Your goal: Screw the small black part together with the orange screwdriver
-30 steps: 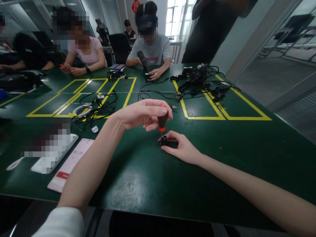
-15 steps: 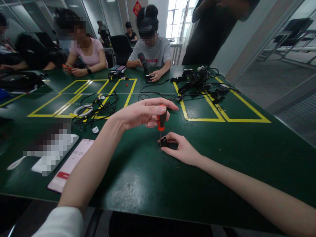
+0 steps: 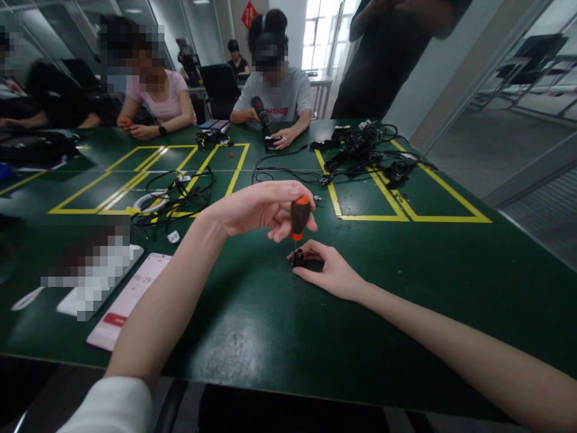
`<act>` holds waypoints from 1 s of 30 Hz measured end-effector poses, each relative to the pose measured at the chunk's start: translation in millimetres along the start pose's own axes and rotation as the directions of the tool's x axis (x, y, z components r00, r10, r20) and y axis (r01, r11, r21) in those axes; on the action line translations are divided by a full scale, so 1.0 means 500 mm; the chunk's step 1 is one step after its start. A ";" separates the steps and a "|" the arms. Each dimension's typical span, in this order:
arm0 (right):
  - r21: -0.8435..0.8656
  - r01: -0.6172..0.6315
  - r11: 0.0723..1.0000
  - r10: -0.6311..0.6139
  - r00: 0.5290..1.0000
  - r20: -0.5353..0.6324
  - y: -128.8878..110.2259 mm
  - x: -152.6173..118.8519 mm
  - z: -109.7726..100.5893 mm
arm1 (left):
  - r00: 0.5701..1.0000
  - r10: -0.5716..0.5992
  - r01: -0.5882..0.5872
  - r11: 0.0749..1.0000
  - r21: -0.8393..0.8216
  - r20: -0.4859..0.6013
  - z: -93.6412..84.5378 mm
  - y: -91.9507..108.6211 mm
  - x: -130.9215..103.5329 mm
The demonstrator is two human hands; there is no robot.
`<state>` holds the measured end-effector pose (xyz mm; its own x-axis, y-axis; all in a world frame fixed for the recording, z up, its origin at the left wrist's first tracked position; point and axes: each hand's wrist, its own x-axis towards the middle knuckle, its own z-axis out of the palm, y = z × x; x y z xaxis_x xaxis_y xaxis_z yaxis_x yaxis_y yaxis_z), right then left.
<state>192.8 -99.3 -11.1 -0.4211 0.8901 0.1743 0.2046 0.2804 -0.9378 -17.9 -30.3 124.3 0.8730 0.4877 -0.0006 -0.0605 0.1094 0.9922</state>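
My left hand (image 3: 265, 210) curls around the top of a short orange and dark screwdriver (image 3: 300, 218), its fingers on the handle. The screwdriver stands nearly upright, shaft down, with its tip at a small black part (image 3: 311, 264). That part has a short round tube sticking up; its exact kind I cannot make out. My right hand (image 3: 331, 270) pinches the black part between thumb and fingers, low against the green table (image 3: 252, 319). Whether the tip sits in a screw is too small to tell.
A phone (image 3: 128, 300) and a blurred white object (image 3: 101, 279) lie to the left. Black cables (image 3: 193, 192) and a larger cable heap (image 3: 360, 147) are farther back. Across the table a person in grey (image 3: 282, 90) holds a power drill (image 3: 261, 112).
My left hand's fingers have shifted around the screwdriver handle, and the handle has moved slightly right. My right hand and the black part have hardly moved.
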 end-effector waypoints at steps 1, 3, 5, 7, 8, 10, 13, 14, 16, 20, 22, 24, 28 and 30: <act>-0.003 0.003 1.000 -0.003 1.000 0.001 0.000 0.000 0.000 | 1.000 0.011 -0.011 1.000 0.006 -0.015 0.003 0.001 -0.001; -0.007 0.013 1.000 -0.013 1.000 0.000 0.000 0.000 -0.001 | 0.998 0.025 -0.024 1.000 0.018 -0.049 0.008 0.004 -0.003; -0.008 0.016 1.000 -0.016 1.000 -0.001 0.000 0.000 -0.001 | 0.997 0.026 -0.024 0.999 0.033 -0.072 0.010 0.007 -0.005; -0.006 0.014 1.000 -0.014 1.000 0.006 0.000 0.000 -0.002 | 0.997 0.025 -0.021 0.998 0.055 -0.074 0.009 0.007 -0.006; -0.004 0.013 1.000 -0.013 1.000 0.007 -0.001 0.000 -0.002 | 0.997 0.025 -0.021 0.998 0.064 -0.070 0.007 0.007 -0.005; 0.002 0.011 1.000 -0.011 1.000 0.006 -0.001 0.000 -0.002 | 0.999 0.023 -0.020 0.998 0.060 -0.049 0.003 0.005 -0.004; 0.008 0.008 1.000 -0.008 1.000 -0.002 0.000 0.000 0.000 | 1.000 0.008 -0.008 1.000 0.016 -0.008 0.000 0.003 -0.002; 0.009 0.005 1.000 -0.005 1.000 -0.002 0.000 0.000 0.000 | 1.000 0.001 -0.001 1.000 0.006 0.000 0.000 0.003 -0.002; 0.004 0.005 1.000 -0.005 1.000 -0.002 0.000 0.000 0.000 | 1.000 -0.007 0.007 1.000 0.008 -0.012 0.002 0.004 -0.001; -0.005 0.009 1.000 -0.009 1.000 0.002 0.000 -0.001 0.000 | 0.997 0.018 -0.014 0.998 0.057 -0.073 0.006 0.007 -0.004; -0.004 0.004 1.000 -0.004 1.000 0.002 -0.001 -0.001 0.000 | 0.996 0.030 -0.024 0.997 0.079 -0.083 0.005 0.007 -0.005; -0.005 0.003 1.000 -0.003 1.000 0.001 -0.001 -0.001 -0.001 | 0.997 0.021 -0.014 0.995 0.095 -0.074 0.003 0.007 -0.007; -0.012 0.007 1.000 -0.007 1.000 0.003 -0.001 -0.001 -0.001 | 0.999 0.011 -0.008 0.996 0.084 -0.030 0.000 0.005 -0.006; -0.014 0.006 1.000 -0.006 1.000 0.003 -0.001 0.000 -0.001 | 1.000 0.003 -0.003 0.999 0.046 -0.002 -0.001 0.004 -0.005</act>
<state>193.4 -99.3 -10.6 -0.4246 0.8874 0.1794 0.2144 0.2911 -0.9324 -20.5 -30.7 126.0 0.8717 0.4900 0.0024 -0.0407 0.0676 0.9969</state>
